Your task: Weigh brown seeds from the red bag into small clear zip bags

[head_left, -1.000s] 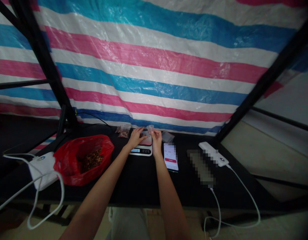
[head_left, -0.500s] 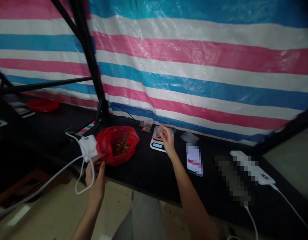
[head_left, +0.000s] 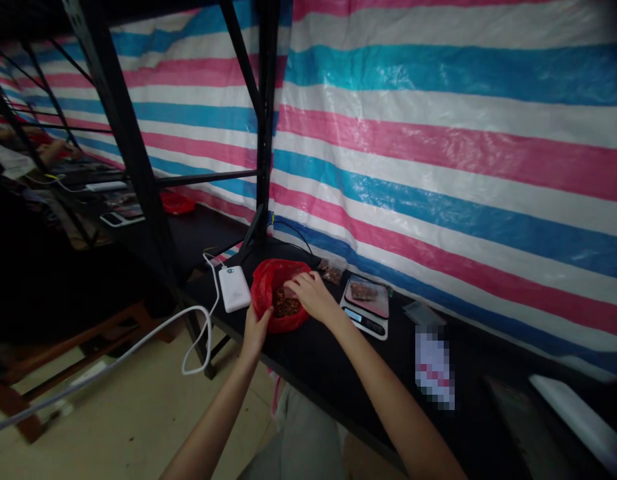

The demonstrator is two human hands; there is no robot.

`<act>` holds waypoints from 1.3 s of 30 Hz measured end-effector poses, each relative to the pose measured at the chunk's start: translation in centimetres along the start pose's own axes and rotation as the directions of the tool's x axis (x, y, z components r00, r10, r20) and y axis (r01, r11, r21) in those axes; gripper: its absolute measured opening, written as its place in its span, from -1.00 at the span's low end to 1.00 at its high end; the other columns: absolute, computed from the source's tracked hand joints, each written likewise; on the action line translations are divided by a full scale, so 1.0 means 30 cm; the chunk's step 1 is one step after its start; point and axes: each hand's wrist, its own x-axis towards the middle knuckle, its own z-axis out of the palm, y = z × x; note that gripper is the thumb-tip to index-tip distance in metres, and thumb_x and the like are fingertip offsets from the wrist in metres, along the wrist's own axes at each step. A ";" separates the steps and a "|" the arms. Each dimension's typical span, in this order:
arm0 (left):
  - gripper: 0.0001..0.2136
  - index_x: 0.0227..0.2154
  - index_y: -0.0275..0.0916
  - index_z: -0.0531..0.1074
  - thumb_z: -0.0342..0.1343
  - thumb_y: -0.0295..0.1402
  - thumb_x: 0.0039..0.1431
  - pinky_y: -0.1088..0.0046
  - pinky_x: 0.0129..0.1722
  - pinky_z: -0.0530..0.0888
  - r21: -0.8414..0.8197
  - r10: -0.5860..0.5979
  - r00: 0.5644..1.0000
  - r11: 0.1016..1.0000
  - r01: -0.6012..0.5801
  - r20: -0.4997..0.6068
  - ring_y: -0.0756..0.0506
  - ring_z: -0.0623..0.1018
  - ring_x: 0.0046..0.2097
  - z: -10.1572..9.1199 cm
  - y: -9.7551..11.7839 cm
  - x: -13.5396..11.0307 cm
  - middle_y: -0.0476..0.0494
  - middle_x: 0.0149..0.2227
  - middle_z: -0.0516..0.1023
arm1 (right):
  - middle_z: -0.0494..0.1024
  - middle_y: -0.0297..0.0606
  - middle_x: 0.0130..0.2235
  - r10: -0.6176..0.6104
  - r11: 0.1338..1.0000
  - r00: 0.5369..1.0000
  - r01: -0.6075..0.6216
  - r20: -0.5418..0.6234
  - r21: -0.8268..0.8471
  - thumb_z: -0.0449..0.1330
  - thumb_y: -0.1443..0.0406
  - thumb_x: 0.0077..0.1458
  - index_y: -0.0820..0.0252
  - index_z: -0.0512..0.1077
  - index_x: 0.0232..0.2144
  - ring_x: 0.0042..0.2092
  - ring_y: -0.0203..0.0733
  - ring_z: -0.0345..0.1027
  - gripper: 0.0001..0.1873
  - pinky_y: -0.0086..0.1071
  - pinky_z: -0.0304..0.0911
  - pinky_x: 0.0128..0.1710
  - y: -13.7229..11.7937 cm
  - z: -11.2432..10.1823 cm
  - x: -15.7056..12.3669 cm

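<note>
On the black table (head_left: 308, 353), beside the kitchen scale (head_left: 367, 305), the left hand (head_left: 255, 328) grips the thin, limp red plastic bag (head_left: 268, 288) by its near wall while the right hand (head_left: 311, 295), fingers loosely curled, reaches among its small, light brown pieces (head_left: 284, 307), possibly dried nuts.

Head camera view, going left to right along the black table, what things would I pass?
White power bank → red plastic bag of brown pieces, with the left hand at its near edge and the right hand at its mouth → kitchen scale carrying a small filled pouch → blurred phone → white device at the far right.
</note>
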 end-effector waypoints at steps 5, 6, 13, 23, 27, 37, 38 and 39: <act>-0.54 0.05 -0.20 0.19 -0.05 -0.43 0.02 0.22 0.14 0.18 -0.200 -0.081 0.996 0.977 0.071 -0.041 -0.18 0.25 0.16 0.042 -0.043 0.002 -0.16 0.11 0.29 | 0.49 -0.11 -0.27 -0.057 0.961 0.983 0.101 0.173 -0.258 0.01 0.44 0.10 0.19 0.40 -0.21 -0.18 -0.07 0.30 -0.76 -0.17 0.09 -0.11 -0.027 0.049 0.045; -0.51 0.07 -0.20 0.17 -0.03 -0.44 0.00 0.25 0.17 0.14 -0.249 -0.083 0.995 0.966 0.065 -0.062 -0.17 0.20 0.19 0.050 -0.048 -0.002 -0.14 0.14 0.25 | 0.50 -0.11 -0.28 -0.040 0.952 0.977 0.101 0.210 -0.288 0.00 0.42 0.11 0.19 0.40 -0.23 -0.20 -0.07 0.31 -0.78 -0.17 0.10 -0.13 -0.032 0.058 0.049; -0.52 0.03 -0.21 0.22 0.02 -0.45 -0.04 0.28 0.17 0.13 -0.562 -0.188 0.978 0.820 0.105 -0.091 -0.15 0.26 0.15 0.105 -0.022 -0.029 -0.14 0.10 0.29 | 0.48 -0.13 -0.24 0.024 0.973 0.960 0.042 0.280 -0.229 -0.05 0.43 0.14 0.19 0.30 -0.11 -0.17 -0.12 0.33 -0.73 -0.28 0.18 -0.20 -0.052 0.056 0.046; -0.54 -0.02 -0.12 0.24 0.05 -0.45 -0.06 0.44 0.00 0.32 -0.751 -0.239 0.960 0.658 0.048 -0.149 -0.08 0.38 0.04 0.127 0.029 -0.044 -0.09 0.07 0.33 | 0.47 -0.20 -0.21 0.048 0.983 0.983 -0.079 0.179 0.168 0.11 0.50 0.00 0.19 0.28 -0.12 -0.14 -0.19 0.34 -0.64 -0.38 0.18 -0.16 -0.015 0.105 0.010; -0.56 -0.03 -0.14 0.26 0.05 -0.43 -0.05 0.42 0.00 0.32 -0.762 -0.241 0.950 0.647 0.003 -0.200 -0.09 0.39 0.03 0.126 0.032 -0.043 -0.10 0.06 0.34 | 0.47 -0.24 -0.17 0.078 0.943 0.988 -0.116 0.132 0.313 0.14 0.52 -0.03 0.14 0.29 -0.12 -0.11 -0.20 0.33 -0.61 -0.37 0.19 -0.13 -0.013 0.118 0.006; -0.55 0.01 -0.12 0.21 0.06 -0.35 -0.01 0.38 0.08 0.25 -0.667 -0.143 0.958 0.743 -0.062 -0.248 -0.11 0.31 0.11 0.112 0.045 -0.033 -0.10 0.10 0.28 | 0.47 -0.28 -0.16 0.117 0.848 0.989 -0.149 0.095 0.509 0.18 0.50 -0.08 0.10 0.31 -0.14 -0.11 -0.18 0.35 -0.59 -0.33 0.20 -0.10 -0.020 0.123 -0.002; -0.55 0.01 -0.12 0.21 0.07 -0.34 0.00 0.38 0.09 0.24 -0.640 -0.110 0.966 0.765 -0.069 -0.236 -0.12 0.30 0.12 0.111 0.050 -0.031 -0.10 0.11 0.27 | 0.47 -0.29 -0.16 0.125 0.832 0.988 -0.152 0.087 0.534 0.17 0.50 -0.09 0.10 0.31 -0.14 -0.11 -0.19 0.35 -0.59 -0.33 0.21 -0.10 -0.020 0.128 -0.004; -0.55 0.01 -0.12 0.22 0.07 -0.33 0.00 0.38 0.10 0.22 -0.620 -0.083 0.973 0.781 -0.072 -0.217 -0.12 0.28 0.13 0.110 0.055 -0.030 -0.09 0.11 0.27 | 0.47 -0.29 -0.17 0.137 0.813 0.987 -0.157 0.078 0.561 0.17 0.50 -0.09 0.10 0.31 -0.15 -0.12 -0.19 0.35 -0.59 -0.33 0.21 -0.10 -0.018 0.136 -0.006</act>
